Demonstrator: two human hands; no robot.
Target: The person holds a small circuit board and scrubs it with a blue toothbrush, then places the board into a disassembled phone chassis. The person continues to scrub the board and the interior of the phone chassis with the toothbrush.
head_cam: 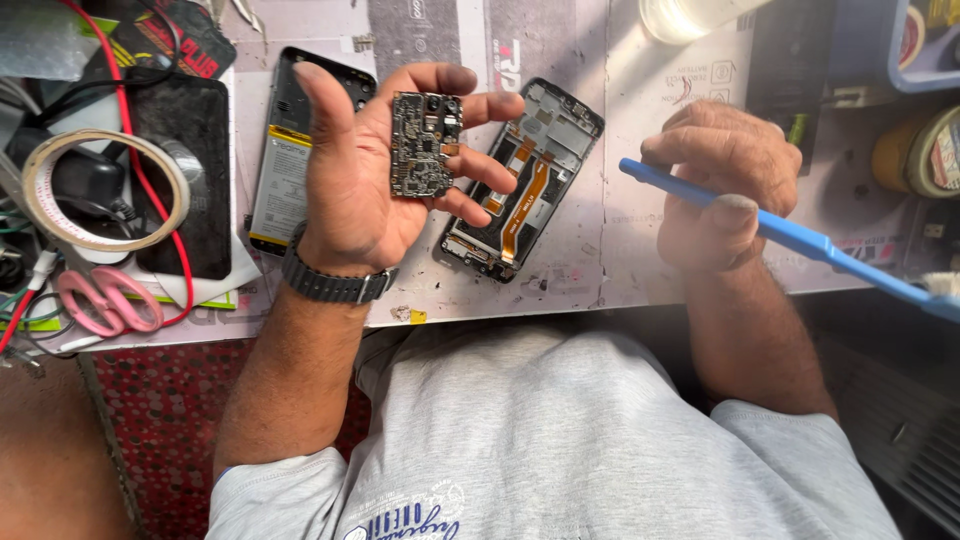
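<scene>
Head view: left hand [365, 170] grips circuit board [425, 145] at its fingertips; right hand [725, 185] clasps blue brush [800, 240].

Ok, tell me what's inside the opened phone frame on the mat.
Inside the phone frame, an orange flex cable runs lengthwise over dark bays. The left hand, holding the circuit board, covers its left edge.

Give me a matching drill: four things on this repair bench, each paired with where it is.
Things:
1. small dark circuit board
2. long blue plastic tool
3. pink-handled scissors
4. opened black phone frame

Places:
A. flat on the pale mat between the hands
B. in the left hand
C. at the bench's left edge
D. in the right hand

Pairs: 1-B, 2-D, 3-C, 4-A
</scene>
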